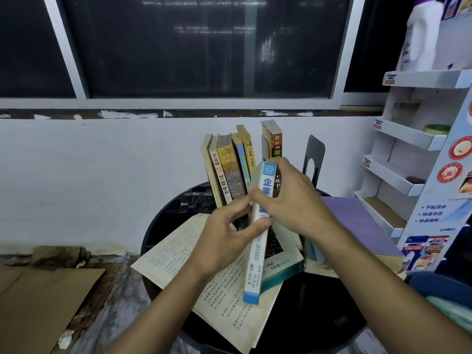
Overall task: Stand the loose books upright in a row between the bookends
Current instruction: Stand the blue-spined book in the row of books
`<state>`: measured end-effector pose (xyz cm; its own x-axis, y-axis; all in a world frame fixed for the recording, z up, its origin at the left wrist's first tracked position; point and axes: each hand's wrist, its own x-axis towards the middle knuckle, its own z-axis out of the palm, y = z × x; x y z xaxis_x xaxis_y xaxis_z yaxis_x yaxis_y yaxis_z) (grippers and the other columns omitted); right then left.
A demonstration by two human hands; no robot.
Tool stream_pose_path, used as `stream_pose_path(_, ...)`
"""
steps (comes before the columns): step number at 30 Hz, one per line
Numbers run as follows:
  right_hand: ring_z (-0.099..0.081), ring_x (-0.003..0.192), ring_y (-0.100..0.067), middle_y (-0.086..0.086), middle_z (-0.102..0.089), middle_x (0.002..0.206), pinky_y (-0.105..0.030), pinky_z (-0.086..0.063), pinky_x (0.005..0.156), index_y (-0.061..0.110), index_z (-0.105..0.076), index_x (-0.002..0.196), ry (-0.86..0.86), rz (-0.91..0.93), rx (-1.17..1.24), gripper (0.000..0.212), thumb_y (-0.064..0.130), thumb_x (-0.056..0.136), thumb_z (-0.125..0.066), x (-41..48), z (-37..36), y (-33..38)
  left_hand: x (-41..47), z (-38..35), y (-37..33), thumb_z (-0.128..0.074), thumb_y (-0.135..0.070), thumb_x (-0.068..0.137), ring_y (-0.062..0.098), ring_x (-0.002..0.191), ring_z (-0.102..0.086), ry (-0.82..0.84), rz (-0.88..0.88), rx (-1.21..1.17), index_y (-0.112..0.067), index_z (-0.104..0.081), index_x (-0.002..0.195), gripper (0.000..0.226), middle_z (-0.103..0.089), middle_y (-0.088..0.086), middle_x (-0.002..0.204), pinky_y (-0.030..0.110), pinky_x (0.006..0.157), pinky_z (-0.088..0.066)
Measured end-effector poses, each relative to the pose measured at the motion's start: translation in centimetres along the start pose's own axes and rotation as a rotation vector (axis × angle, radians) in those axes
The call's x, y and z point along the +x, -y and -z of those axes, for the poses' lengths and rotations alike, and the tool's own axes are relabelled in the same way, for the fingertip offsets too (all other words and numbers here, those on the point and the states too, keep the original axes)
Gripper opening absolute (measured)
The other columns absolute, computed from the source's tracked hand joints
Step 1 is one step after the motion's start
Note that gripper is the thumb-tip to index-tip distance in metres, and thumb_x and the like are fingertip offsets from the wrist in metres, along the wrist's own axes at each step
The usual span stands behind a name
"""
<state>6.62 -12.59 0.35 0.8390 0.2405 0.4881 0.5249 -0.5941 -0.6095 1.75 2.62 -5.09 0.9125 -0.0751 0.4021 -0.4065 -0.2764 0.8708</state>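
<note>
Window: dark glass window [204, 60]
Right: white cardboard display rack [411, 135] carrying white plastic bottle [421, 39]
Floor: flat brown cardboard sheet [38, 302]

The left hand [224, 241] and right hand [293, 203] hide the lower ends of the upright books [229, 164] and the base of the black bookend [315, 152]; the worktop [319, 307] is cut off at its near edge.

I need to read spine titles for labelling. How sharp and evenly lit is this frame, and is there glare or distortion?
Head view: large characters on the held book and standing books read sharply, small print blurs; head view: faint reflections streak the dark window, the black table swallows detail; head view: wide-angle skews the shelf rack.
</note>
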Motion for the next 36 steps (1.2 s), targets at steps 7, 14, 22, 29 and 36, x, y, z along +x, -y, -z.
stream_pose_path(7,-0.056,0.07,-0.005,0.002,-0.057,0.091,-0.025,-0.052,0.061,0.019,-0.048,0.123,-0.059,-0.101,-0.136,0.036,0.024,0.092,-0.065,0.0,1.8,0.9,-0.6,-2.0,0.1,-0.082,-0.027,0.085,-0.007,0.132,-0.049,-0.021,-0.013,0.023,-0.022,-0.056,0.145,0.066,-0.056,-0.017,0.144,0.005,0.094,-0.045)
stream_pose_path(14,-0.056,0.075,-0.009,0.003,-0.057,0.092,-0.027,-0.057,0.065,0.017,-0.052,0.124,-0.114,-0.087,-0.145,0.035,0.023,0.092,-0.066,-1.0,3.3,0.8,-1.6,-3.1,0.9,-0.067,-0.079,0.075,-0.008,0.132,-0.045,0.026,0.093,0.097,-0.062,-0.033,0.147,0.082,-0.043,-0.032,0.145,0.034,0.113,-0.045)
stream_pose_path(22,-0.049,0.075,-0.004,-0.001,-0.063,0.097,0.001,-0.036,0.052,0.021,-0.055,0.119,-0.209,-0.038,-0.211,0.03,0.024,0.091,-0.065,-0.7,7.5,1.8,-0.2,-4.8,-1.6,-0.063,-0.08,0.077,-0.015,0.132,-0.042,0.052,0.02,0.035,-0.064,-0.034,0.145,0.076,-0.043,-0.043,0.14,0.032,0.115,-0.041)
stream_pose_path(29,-0.041,0.078,-0.01,-0.002,-0.06,0.107,-0.013,-0.032,0.054,0.028,-0.052,0.12,-0.306,-0.025,-0.304,0.03,0.029,0.092,-0.064,2.0,12.9,1.9,5.7,-4.1,-3.0,-0.057,-0.086,0.075,0.004,0.141,-0.04,-0.032,-0.066,0.234,-0.05,-0.034,0.152,0.089,-0.041,-0.022,0.153,0.048,0.113,-0.043)
stream_pose_path(36,-0.042,0.092,-0.013,-0.005,-0.058,0.108,-0.025,-0.047,0.062,0.025,-0.049,0.123,-0.329,0.04,-0.354,0.032,0.025,0.094,-0.063,5.4,14.7,0.1,14.4,-2.9,-3.2,-0.073,-0.041,0.091,0.015,0.147,-0.031,-0.121,-0.197,0.617,-0.032,-0.036,0.156,0.076,-0.039,-0.006,0.159,0.041,0.117,-0.032)
